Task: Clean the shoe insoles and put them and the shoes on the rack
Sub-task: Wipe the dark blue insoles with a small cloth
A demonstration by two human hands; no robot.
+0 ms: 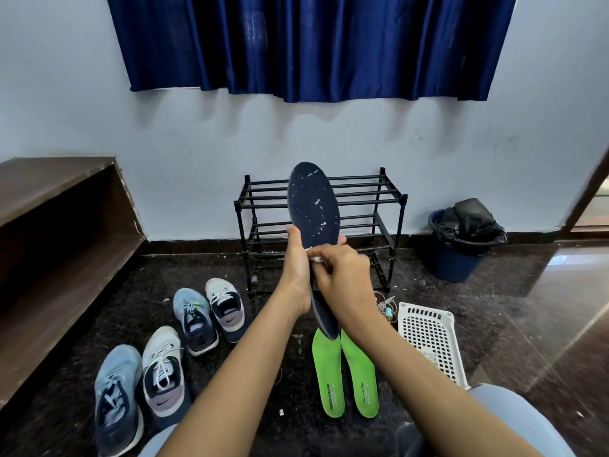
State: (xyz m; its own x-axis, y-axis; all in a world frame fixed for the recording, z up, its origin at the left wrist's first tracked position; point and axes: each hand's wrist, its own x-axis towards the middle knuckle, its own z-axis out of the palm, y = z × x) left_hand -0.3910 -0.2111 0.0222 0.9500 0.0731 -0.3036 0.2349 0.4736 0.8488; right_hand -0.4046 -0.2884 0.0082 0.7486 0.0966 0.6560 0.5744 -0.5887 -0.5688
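Four shoes (194, 321): on the floor (197, 265), at left.
Left hand (296, 268): curled round navy insole (313, 206), held upright before rack (362, 201).
Right hand (346, 278): pinching white wipe (317, 258) against that insole.
Green insoles (329, 374): floor, side by side.

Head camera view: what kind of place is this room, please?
Probably a room in a home: a small black metal-bar shoe rack stands against a pale painted wall, a dark blue curtain hangs above, and a blue bin lined with a black bag sits on the polished dark stone floor.
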